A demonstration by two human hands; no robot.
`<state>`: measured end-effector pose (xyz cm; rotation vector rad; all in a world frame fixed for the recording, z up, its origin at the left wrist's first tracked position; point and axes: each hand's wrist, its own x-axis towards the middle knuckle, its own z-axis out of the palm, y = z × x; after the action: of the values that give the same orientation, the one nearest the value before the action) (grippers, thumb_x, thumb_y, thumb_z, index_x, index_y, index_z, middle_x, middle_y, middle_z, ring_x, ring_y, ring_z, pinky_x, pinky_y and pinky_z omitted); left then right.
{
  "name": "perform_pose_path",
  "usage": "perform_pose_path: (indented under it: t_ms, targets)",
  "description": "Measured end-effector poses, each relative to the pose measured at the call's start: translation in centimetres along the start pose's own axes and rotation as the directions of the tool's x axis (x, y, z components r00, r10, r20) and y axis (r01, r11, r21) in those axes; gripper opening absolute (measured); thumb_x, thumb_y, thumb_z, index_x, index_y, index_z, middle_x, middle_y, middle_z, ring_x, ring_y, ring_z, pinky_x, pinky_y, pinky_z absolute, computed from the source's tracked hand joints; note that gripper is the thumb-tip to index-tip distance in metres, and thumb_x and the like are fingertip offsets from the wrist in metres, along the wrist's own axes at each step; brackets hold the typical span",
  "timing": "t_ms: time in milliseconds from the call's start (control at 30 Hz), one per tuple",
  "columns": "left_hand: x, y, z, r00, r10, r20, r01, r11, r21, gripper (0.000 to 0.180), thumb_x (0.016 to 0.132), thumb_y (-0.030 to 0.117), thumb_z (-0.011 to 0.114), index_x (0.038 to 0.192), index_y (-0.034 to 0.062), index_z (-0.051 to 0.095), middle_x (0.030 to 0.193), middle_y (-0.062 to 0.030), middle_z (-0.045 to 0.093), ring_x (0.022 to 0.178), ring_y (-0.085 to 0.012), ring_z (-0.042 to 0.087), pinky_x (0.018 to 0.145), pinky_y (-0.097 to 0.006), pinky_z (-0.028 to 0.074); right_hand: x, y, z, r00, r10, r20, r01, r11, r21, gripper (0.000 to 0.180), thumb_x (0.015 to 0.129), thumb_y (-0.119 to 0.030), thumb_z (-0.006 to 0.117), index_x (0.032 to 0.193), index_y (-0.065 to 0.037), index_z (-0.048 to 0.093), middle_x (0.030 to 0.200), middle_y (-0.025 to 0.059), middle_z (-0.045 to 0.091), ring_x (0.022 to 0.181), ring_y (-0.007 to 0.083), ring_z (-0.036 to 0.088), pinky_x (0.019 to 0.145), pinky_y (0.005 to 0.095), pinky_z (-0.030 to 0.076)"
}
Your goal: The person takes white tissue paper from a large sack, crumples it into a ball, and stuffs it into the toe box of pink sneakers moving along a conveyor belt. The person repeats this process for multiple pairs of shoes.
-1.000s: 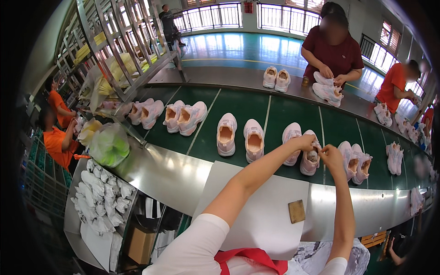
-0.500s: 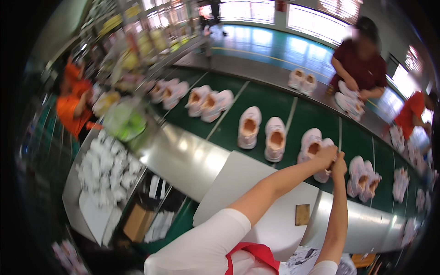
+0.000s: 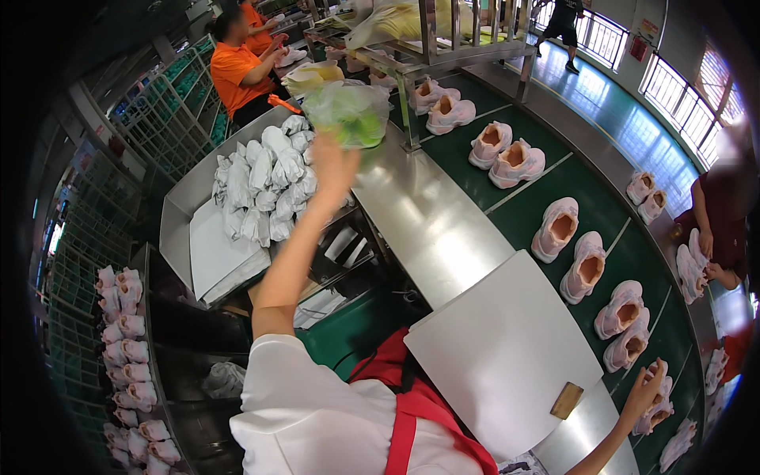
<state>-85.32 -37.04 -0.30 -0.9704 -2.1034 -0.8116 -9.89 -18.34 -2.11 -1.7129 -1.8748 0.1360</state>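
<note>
My left hand (image 3: 334, 165) reaches far left, over the front of a clear plastic bag (image 3: 366, 127) with bright green contents. Its fingers are smeared by motion, so a grip cannot be made out. Beside it lie several white paper-wrapped bundles (image 3: 273, 170) in a metal tray (image 3: 176, 245). My right hand (image 3: 640, 392) is at the right, its fingers apart, against or just beside a pair of pale pink sneakers (image 3: 659, 412) on the green conveyor belt (image 3: 546, 186). More pink sneakers (image 3: 621, 309) stand in pairs along the belt.
A white board (image 3: 499, 348) lies by the belt, with a small brown block (image 3: 566, 400) on it. A metal rack (image 3: 443, 59) stands at the back. Shoes fill a shelf (image 3: 131, 372) at left. People in orange (image 3: 237, 75) and maroon (image 3: 720, 214) work nearby.
The view has swung left. My left hand has left the sneakers on the belt and moved to the plastic bag; my right hand remains by the belt, with its fingers apart.
</note>
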Motion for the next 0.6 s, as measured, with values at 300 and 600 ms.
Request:
perform_pose_path:
  t_ms: [300, 600]
  targets:
    - [-2.2, -16.6, 1.4, 0.821, -0.534, 0.201, 0.33, 0.732, 0.596, 0.058, 0.072, 0.044, 0.067, 0.116, 0.0091, 0.049, 0.114, -0.0192, 0.05, 0.106, -0.0363, 0.05, 0.08, -0.052, 0.047, -2.6, -7.2, 0.2, 0.977, -0.032, 0.21, 0.048, 0.996, -0.069, 0.034, 0.08, -0.005, 0.061, 0.113, -0.005, 0.052, 0.076, 0.0095, 0.058, 0.068, 0.0199, 0.059, 0.063, 0.0297, 0.046]
    - [3.3, -10.3, -2.7, 0.991, -0.094, -0.09, 0.1, 0.993, 0.068, 0.045, 0.087, 0.024, 0.055, 0.124, 0.0013, 0.044, 0.115, -0.0208, 0.051, 0.102, -0.0327, 0.053, 0.084, -0.041, 0.045, -4.3, -10.9, -2.4, 0.988, -0.128, 0.086, 0.128, 0.992, 0.001, 0.032, 0.079, -0.004, 0.063, 0.111, -0.006, 0.057, 0.082, 0.0103, 0.061, 0.073, 0.0192, 0.061, 0.068, 0.0297, 0.048]
